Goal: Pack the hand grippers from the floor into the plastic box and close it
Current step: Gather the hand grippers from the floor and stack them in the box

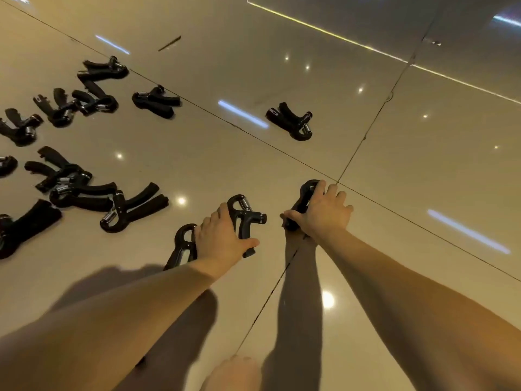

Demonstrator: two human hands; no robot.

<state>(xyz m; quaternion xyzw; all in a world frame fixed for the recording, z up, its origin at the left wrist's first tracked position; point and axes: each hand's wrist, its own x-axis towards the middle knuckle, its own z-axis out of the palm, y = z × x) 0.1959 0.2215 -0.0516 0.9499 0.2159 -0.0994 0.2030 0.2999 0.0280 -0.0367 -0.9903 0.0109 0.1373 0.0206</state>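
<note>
Left hand (222,238) is covering the handles of two hand grippers: the one under its fingers (248,214), the other beside its wrist (183,246); contact with the second cannot be told. Right hand (321,213) is hiding most of a third gripper (306,193). Far left of the left hand, the picture edge is cutting off three grippers (7,165) (11,128) (17,230). Plastic box is lying out of frame.

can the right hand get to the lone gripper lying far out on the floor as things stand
Probably not right away: the right hand is already closed on a hand gripper. The floor toward the lone gripper is bare, though.
</note>
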